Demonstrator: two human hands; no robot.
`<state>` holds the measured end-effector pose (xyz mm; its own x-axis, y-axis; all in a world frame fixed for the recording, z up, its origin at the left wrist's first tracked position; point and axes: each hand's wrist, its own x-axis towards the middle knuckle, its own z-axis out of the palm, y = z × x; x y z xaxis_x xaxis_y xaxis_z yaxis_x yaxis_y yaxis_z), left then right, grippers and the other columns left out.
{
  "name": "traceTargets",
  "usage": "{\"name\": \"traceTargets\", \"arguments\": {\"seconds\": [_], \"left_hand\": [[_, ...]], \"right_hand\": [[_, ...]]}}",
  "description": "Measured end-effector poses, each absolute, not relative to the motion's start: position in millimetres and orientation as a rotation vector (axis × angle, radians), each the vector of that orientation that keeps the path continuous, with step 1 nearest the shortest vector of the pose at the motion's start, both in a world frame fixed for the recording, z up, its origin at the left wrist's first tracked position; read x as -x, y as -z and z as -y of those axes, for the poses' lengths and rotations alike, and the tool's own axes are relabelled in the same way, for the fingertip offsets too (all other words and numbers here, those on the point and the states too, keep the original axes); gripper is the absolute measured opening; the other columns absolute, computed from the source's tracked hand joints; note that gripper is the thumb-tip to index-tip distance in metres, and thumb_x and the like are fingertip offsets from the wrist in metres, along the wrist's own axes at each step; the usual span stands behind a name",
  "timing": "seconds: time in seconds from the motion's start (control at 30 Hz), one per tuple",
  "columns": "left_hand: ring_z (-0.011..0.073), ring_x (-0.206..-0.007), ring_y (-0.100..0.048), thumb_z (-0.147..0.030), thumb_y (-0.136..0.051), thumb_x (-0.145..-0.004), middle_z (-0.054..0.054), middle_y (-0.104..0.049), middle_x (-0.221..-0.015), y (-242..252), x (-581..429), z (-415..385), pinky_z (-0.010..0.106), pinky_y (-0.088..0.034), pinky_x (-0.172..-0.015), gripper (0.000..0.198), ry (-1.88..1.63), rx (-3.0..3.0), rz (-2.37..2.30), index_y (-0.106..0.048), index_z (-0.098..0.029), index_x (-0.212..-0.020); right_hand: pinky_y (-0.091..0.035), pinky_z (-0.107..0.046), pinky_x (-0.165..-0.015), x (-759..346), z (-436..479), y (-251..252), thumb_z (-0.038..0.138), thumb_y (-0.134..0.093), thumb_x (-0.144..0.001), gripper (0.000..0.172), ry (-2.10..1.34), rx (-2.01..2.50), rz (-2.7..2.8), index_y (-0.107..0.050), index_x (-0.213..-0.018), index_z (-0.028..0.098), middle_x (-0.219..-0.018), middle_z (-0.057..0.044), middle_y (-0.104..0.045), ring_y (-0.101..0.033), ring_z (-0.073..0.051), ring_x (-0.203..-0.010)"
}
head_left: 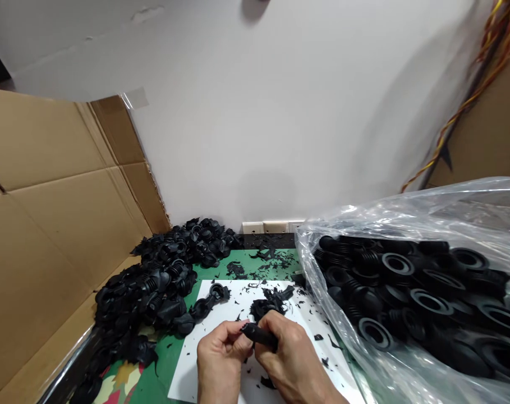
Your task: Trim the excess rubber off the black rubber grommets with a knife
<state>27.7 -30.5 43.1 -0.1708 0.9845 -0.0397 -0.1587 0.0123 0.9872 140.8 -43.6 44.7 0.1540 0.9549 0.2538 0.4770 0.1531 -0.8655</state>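
Over a white sheet (pixel 191 359), my right hand (pixel 290 356) is wrapped around a dark, tapered tube-like rubber piece (pixel 261 335). One end of it points left and sticks out past the fingers. My left hand (pixel 221 356) is closed, with thumb and fingertips pinched together right at that end; what they grip is partly hidden. Just beyond both hands lies a small heap of black rubber scraps (pixel 271 300). A ring-shaped black rubber part (pixel 216 290) rests at the sheet's upper left.
A large pile of black ribbed rubber parts (pixel 166 280) spreads along the left, against a cardboard panel (pixel 56 191). On the right, a clear plastic bag (pixel 317 297) holds many black rubber boots (pixel 398 264). Black shreds are scattered over the green surface (pixel 255 266) near the wall.
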Motion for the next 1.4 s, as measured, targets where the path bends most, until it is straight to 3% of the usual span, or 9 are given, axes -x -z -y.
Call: {"name": "traceTargets", "arguments": {"seconds": [0.23,0.43,0.63,0.8,0.97,1.1,1.4], "left_hand": [[0.0185,-0.068,-0.063,-0.019,-0.082,-0.051,0.004,-0.069,-0.072,-55,-15,22,0.022,-0.052,-0.060,0.021,-1.443,-1.191,-1.246,-0.078,-0.018,-0.071],[0.0206,-0.080,-0.062,-0.021,-0.078,-0.058,0.008,-0.061,-0.097,-51,-11,20,0.023,-0.053,-0.064,0.025,-1.455,-1.251,-1.174,-0.079,-0.019,-0.083],[0.0195,-0.073,-0.064,-0.019,-0.077,-0.060,0.008,-0.064,-0.101,-47,-12,25,0.024,-0.054,-0.061,0.021,-1.381,-1.264,-1.149,-0.079,-0.020,-0.081],[0.0174,-0.076,-0.063,-0.003,-0.077,-0.053,0.004,-0.066,-0.093,-49,-13,26,0.019,-0.052,-0.061,0.032,-1.263,-1.250,-1.110,-0.078,-0.021,-0.079],[0.0124,-0.062,-0.061,-0.022,-0.086,-0.054,0.004,-0.069,-0.073,-48,-5,21,0.018,-0.052,-0.054,0.033,-1.133,-0.882,-0.942,-0.076,-0.016,-0.085],[0.0154,-0.066,-0.065,-0.026,-0.089,-0.051,0.007,-0.072,-0.075,-55,-2,19,0.020,-0.055,-0.055,0.040,-1.121,-0.652,-0.826,-0.076,-0.012,-0.087],[0.0180,-0.074,-0.069,-0.018,-0.085,-0.059,0.011,-0.075,-0.081,-56,0,20,0.021,-0.057,-0.058,0.036,-1.074,-0.640,-0.742,-0.075,-0.012,-0.094]], "right_hand": [[-0.035,-0.025,-0.049,-172,34,-58,0.029,-0.051,-0.071,0.014,-0.877,1.494,1.089,-0.050,-0.059,0.021,-0.052,0.003,-0.051,-0.048,-0.016,-0.051],[-0.023,-0.024,-0.042,-169,32,-60,0.050,-0.050,-0.075,0.034,-1.232,1.370,0.998,-0.049,-0.059,0.020,-0.048,0.007,-0.035,-0.030,-0.010,-0.042],[-0.033,-0.026,-0.058,-150,40,-58,0.037,-0.060,-0.071,0.021,-1.221,1.207,1.193,-0.053,-0.066,0.017,-0.062,0.003,-0.047,-0.042,-0.014,-0.061],[-0.033,-0.025,-0.057,-151,40,-48,0.036,-0.058,-0.074,0.023,-1.224,1.190,1.207,-0.052,-0.063,0.017,-0.064,0.002,-0.047,-0.042,-0.014,-0.062],[-0.027,-0.022,-0.047,-152,39,-50,0.034,-0.058,-0.074,0.022,-1.256,1.237,1.129,-0.059,-0.063,0.015,-0.053,0.005,-0.043,-0.034,-0.010,-0.050],[-0.023,-0.021,-0.042,-154,38,-56,0.037,-0.058,-0.073,0.022,-1.272,1.307,1.037,-0.061,-0.067,0.015,-0.048,0.007,-0.036,-0.028,-0.008,-0.044],[-0.029,-0.022,-0.045,-157,35,-52,0.039,-0.060,-0.071,0.024,-1.188,1.338,0.941,-0.062,-0.070,0.015,-0.052,0.005,-0.044,-0.036,-0.010,-0.048]]}}
